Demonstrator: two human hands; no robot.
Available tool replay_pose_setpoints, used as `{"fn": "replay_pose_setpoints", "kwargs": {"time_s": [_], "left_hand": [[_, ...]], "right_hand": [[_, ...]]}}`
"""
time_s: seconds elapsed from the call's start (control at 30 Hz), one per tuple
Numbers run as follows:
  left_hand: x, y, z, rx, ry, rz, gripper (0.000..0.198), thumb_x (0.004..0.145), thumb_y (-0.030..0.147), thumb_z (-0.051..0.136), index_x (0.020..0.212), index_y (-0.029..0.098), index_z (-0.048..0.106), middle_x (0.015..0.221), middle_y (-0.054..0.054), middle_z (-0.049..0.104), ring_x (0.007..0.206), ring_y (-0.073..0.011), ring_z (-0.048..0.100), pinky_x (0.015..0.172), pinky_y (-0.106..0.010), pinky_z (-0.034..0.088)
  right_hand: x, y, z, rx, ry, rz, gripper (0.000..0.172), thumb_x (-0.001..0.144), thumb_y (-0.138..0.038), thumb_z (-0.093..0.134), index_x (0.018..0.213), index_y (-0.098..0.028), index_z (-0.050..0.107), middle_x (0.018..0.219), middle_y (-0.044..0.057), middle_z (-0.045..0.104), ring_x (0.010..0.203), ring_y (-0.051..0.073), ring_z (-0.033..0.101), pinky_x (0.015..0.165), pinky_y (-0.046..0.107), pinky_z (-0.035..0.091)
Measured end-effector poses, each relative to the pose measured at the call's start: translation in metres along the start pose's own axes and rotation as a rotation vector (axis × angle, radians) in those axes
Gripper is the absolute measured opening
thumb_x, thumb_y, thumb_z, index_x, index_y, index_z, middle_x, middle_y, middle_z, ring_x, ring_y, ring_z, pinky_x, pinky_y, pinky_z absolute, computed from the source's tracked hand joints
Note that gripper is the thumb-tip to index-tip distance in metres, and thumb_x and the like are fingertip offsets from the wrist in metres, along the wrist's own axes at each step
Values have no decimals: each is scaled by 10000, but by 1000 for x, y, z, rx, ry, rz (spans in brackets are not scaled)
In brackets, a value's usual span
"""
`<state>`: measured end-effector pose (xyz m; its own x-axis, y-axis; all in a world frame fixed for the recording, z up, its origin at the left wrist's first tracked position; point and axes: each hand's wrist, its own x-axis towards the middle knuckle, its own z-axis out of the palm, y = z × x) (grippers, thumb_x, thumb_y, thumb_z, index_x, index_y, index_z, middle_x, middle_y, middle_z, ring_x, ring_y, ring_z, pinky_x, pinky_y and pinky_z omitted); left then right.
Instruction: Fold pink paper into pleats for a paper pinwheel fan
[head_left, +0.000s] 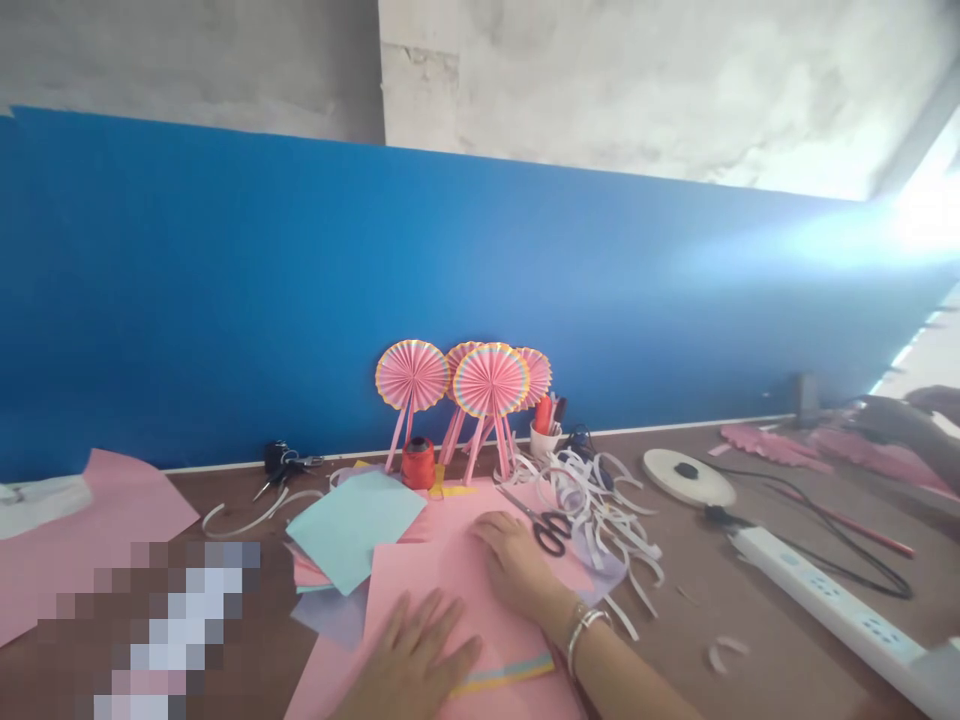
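Observation:
A sheet of pink paper (420,570) with a blue and yellow striped near edge lies on more pink paper. My left hand (412,655) rests flat on its lower left part, fingers spread. Farther up, my right hand (514,560) lies palm down on the same sheet, fingers stretched to the left; nothing shows in its grasp. Beyond my right hand are scissors (544,522) with dark handles. Left of the sheet sits a stack with light blue paper (356,525) on top.
Pink pleated paper fans (491,382) stand against the blue partition (300,280), behind a red thread spool (418,465). Curled white paper strips (600,500) heap up on the right. Farther right are a white disc (679,478) and a power strip (832,595) with a black cable.

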<state>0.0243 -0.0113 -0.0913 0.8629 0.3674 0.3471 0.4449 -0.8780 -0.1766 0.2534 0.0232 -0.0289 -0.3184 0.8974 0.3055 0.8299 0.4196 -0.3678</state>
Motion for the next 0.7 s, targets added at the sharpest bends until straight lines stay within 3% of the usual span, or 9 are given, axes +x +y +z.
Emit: {"fn": "replay_pose_setpoints", "kwargs": {"time_s": [0.2,0.3,0.37,0.5,0.7], "left_hand": [[5,2,-30,111,118,19,546,874,591,386,1335,305,448,1274,-50,596,1144,-241,538,963,-322,375],[5,2,-33,82,127,15,532,872,582,405,1311,292,477,1275,-61,594,1142,-257,542,938,-329,399],[4,3,-31,43,120,7,519,874,576,407,1296,288,496,1269,-76,596,1136,-273,546,926,-344,413],[3,8,-29,-34,55,-15,485,877,567,406,1286,323,496,1263,-69,602,1116,-282,566,889,-345,448],[4,14,-28,-181,52,-68,349,924,415,409,1262,399,492,1244,-26,617,1074,-249,593,874,-342,464]], "right_hand": [[3,15,-24,-348,96,348,336,801,-75,438,1041,-175,650,1152,113,602,1082,257,489,890,377,315],[-1,30,-37,-511,158,527,287,793,-99,469,1006,-144,657,1108,159,602,1046,302,490,830,410,329],[-4,40,-42,-548,162,569,239,775,-106,494,921,-145,679,1041,172,619,995,321,507,785,427,336],[-5,50,-46,-535,220,547,168,763,-112,512,748,-156,674,936,164,643,925,319,527,753,433,330],[2,40,-42,-196,472,269,191,876,-203,410,887,-184,600,862,75,649,880,228,550,839,387,349]]}}
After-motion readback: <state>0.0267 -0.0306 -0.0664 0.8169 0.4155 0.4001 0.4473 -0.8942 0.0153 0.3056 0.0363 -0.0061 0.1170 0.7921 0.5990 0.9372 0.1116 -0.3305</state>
